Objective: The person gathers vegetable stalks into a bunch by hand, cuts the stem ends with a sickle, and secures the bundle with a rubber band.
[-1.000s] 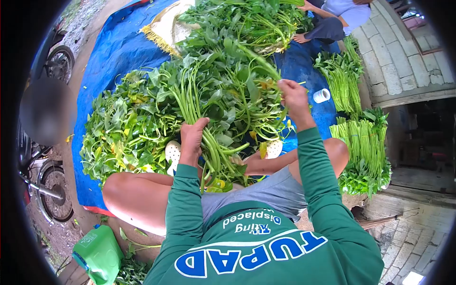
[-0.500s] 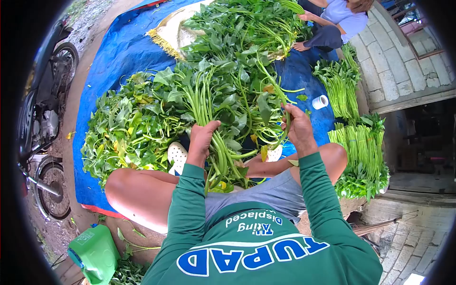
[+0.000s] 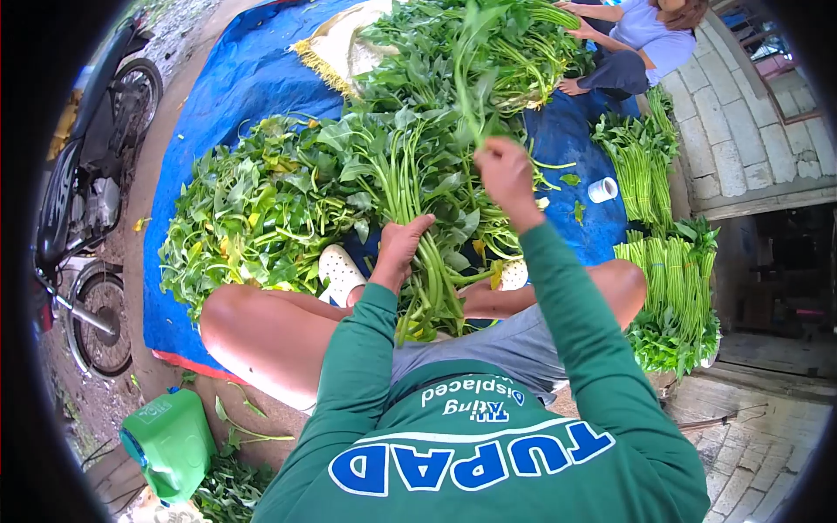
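Observation:
My left hand (image 3: 403, 247) is wrapped round a thick bunch of water spinach (image 3: 403, 187) between my knees. Its long green stems point toward my lap, with the leaves on the far side. Farther right, my right hand (image 3: 507, 174), slightly blurred, is closed on a single water spinach stalk (image 3: 469, 100). That stalk stands up beyond the fist, its leafy end smeared by motion. A loose leafy pile (image 3: 261, 205) with some yellow leaves lies left of the bunch, and a larger heap of greens (image 3: 436, 52) spreads behind it.
A blue tarp (image 3: 261, 78) lies beneath the greens. Tied stem bundles (image 3: 667, 275) and a white roll (image 3: 602, 189) are at right. Another person (image 3: 645, 44) handles greens at the far right. A green jug (image 3: 170, 444) and a motorcycle (image 3: 91, 192) are at left.
My right hand has moved up and left, lifting a stalk over the heap. My left hand still grips the bunch. The whole view has shifted slightly.

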The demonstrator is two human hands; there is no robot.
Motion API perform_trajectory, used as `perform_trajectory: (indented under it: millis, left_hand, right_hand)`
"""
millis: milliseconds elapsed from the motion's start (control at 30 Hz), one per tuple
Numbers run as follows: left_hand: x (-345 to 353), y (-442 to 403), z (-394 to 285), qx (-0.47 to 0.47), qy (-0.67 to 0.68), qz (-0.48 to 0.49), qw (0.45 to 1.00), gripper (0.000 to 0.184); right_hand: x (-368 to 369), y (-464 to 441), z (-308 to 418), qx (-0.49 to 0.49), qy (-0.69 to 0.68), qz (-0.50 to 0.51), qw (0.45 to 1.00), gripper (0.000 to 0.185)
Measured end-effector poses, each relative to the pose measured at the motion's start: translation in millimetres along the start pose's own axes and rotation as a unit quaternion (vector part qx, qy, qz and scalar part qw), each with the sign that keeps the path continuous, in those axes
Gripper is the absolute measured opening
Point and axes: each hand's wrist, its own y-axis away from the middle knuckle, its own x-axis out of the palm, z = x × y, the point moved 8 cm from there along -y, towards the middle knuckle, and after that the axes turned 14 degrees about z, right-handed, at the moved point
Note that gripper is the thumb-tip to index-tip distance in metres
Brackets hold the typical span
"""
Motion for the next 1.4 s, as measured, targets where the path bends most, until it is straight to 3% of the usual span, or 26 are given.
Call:
perform_trajectory:
  millis: [67,100,133,200,267,367,467,500,533,567,700,733,800,833,867,933,1000,1067,1100,1200,1267,1333,1400]
  left_hand:
    - [-2.5,-3.7,12.0,-0.012,0.029,0.009,0.999,0.022]
    - [-3.7,-8.6,20.9,-0.011,0.058,0.019,0.998,0.025]
    - [-8.4,-14.1,34.1,-0.020,0.093,0.030,0.995,0.028]
    - [-11.3,-14.0,50.4,-0.067,0.108,0.064,0.990,0.029]
    - [-10.8,-18.9,67.0,-0.113,0.159,0.110,0.975,0.033]
    - [4.8,-8.3,71.9,-0.166,0.235,0.152,0.946,0.032]
    - [-13.9,-20.3,77.1,-0.024,0.115,0.006,0.993,0.036]
    - [-14.5,-22.8,69.8,0.067,0.066,-0.012,0.996,0.035]
    - [-15.9,-17.1,66.6,0.072,0.002,-0.056,0.996,0.038]
    - [-11.6,-14.5,71.3,0.036,0.012,-0.045,0.998,0.038]
    - [-5.1,0.1,70.5,-0.114,0.035,-0.016,0.993,0.031]
    - [-8.1,1.8,72.7,-0.154,0.037,-0.015,0.987,0.027]
    - [-17.9,-8.2,58.8,-0.055,-0.040,-0.034,0.997,0.018]
    - [-17.4,-8.2,45.5,-0.019,-0.078,-0.030,0.996,0.017]
    - [-16.3,-5.8,35.1,0.015,-0.115,-0.027,0.993,0.016]
    - [-3.1,7.3,8.4,-0.011,-0.121,-0.005,0.993,0.021]
    - [13.2,24.4,-17.4,-0.064,-0.143,0.041,0.987,0.025]
    - [31.9,35.0,-32.1,-0.058,-0.129,0.114,0.983,0.026]
    - [38.8,39.1,-38.1,-0.053,-0.119,0.146,0.981,0.027]
    - [23.7,42.1,-50.9,-0.038,-0.050,0.117,0.991,0.028]
    - [-0.9,36.7,-59.3,-0.056,-0.092,0.084,0.991,0.024]
    - [-13.7,39.1,-68.9,-0.045,-0.050,0.043,0.997,0.019]
    - [-22.9,36.9,-77.5,-0.024,-0.031,0.033,0.999,0.017]
  right_hand:
    - [54.3,64.1,-7.7,0.067,-0.025,0.164,0.984,0.025]
    - [74.6,98.7,-14.9,0.159,-0.068,0.197,0.965,0.032]
    - [97.4,122.8,-38.1,0.188,-0.108,0.200,0.955,0.038]
    - [102.0,146.2,-38.1,0.305,-0.261,0.215,0.890,0.039]
    - [115.4,156.1,-62.0,0.343,-0.318,0.214,0.858,0.042]
    - [129.0,172.4,-80.2,0.391,-0.404,0.234,0.793,0.031]
    - [139.0,182.7,-88.9,0.430,-0.440,0.241,0.751,0.020]
    - [148.8,189.5,-100.7,0.432,-0.441,0.253,0.745,0.020]
    - [155.2,194.8,-106.3,0.435,-0.443,0.264,0.738,0.020]
    - [161.0,194.6,-109.5,0.409,-0.421,0.308,0.749,0.020]
    - [176.8,202.4,-89.1,0.413,-0.502,0.341,0.678,0.023]
    - [168.3,193.6,-88.4,0.371,-0.372,0.381,0.761,0.023]
    - [144.7,168.6,-74.1,0.256,-0.086,0.426,0.864,0.023]
    - [122.1,147.8,-54.1,0.152,0.026,0.342,0.927,0.026]
    - [104.8,123.5,-48.7,0.137,-0.064,0.214,0.965,0.028]
    - [92.5,69.6,-53.1,0.155,-0.278,0.155,0.935,0.028]
    - [66.4,11.0,-46.9,0.119,-0.217,0.063,0.967,0.034]
    - [98.2,-29.1,-75.4,0.176,-0.401,0.098,0.894,0.037]
    - [111.2,-47.4,-81.6,0.128,-0.341,0.092,0.927,0.035]
    - [117.3,-57.4,-52.0,0.115,-0.474,0.190,0.852,0.031]
    - [50.5,-56.1,-24.7,0.047,-0.189,0.128,0.972,0.029]
    - [-0.6,-22.7,24.8,-0.045,-0.195,0.096,0.975,0.031]
    - [1.6,32.2,51.0,0.010,-0.209,0.269,0.940,0.029]
